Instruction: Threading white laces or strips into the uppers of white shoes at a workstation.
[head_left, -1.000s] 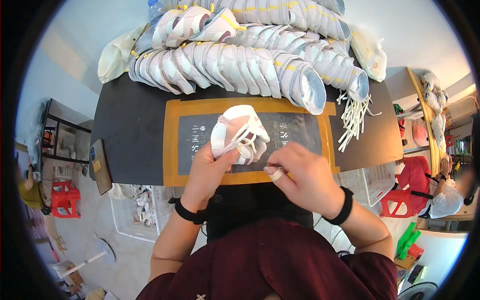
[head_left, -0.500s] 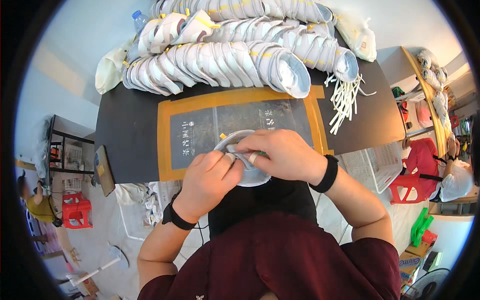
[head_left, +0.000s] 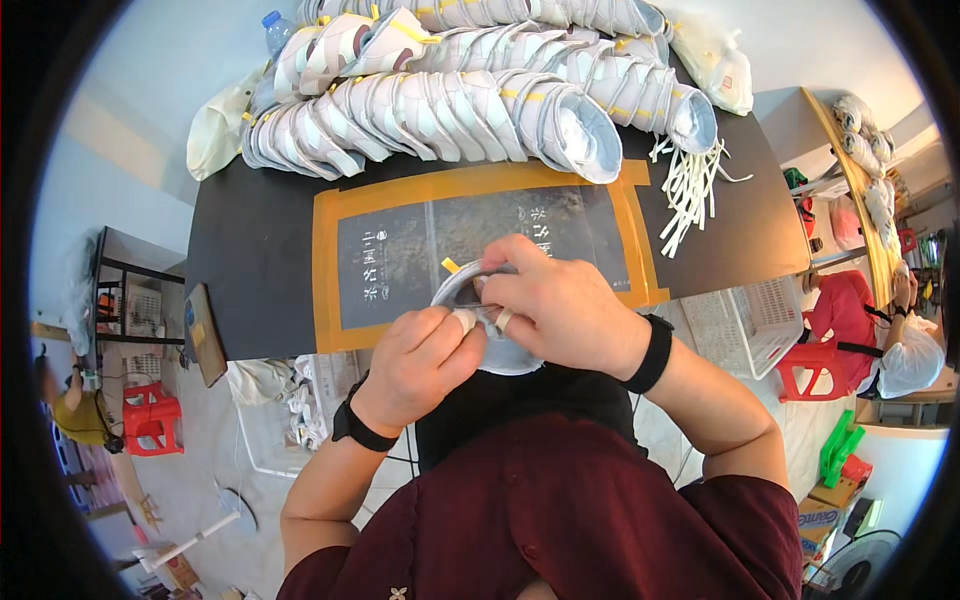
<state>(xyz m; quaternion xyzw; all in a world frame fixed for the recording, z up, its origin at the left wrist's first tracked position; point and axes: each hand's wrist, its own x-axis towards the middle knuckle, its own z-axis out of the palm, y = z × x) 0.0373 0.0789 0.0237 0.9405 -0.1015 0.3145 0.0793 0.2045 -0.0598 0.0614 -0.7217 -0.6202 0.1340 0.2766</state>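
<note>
A light grey shoe upper (head_left: pixel 515 357) with a yellow tab is held at the near edge of the table, above my lap. My left hand (head_left: pixel 425 355) pinches its near left side, fingers bent together. On the other side, my right hand (head_left: pixel 565 305) grips it with thumb and bent fingers, and the forefinger reaches over the far rim. The fingertips of both hands meet at the opening, and whatever small part lies between them is hidden. Pale bands wrap a finger on each hand. Beyond lie long rows of nested shoe uppers (head_left: pixel 430 118).
A dark panel edged with orange tape (head_left: pixel 480 177) covers the middle of the black table (head_left: pixel 260 250). White laces (head_left: pixel 690 200) hang by the right-hand row. White plastic crates (head_left: pixel 735 325) stand below the table. A seated person (head_left: pixel 850 310) is at the right, beside a shelf.
My right hand has lifted slightly, and its forefinger now arches over the far rim. The upper's opening shows more. My left hand keeps nearly the same place.
</note>
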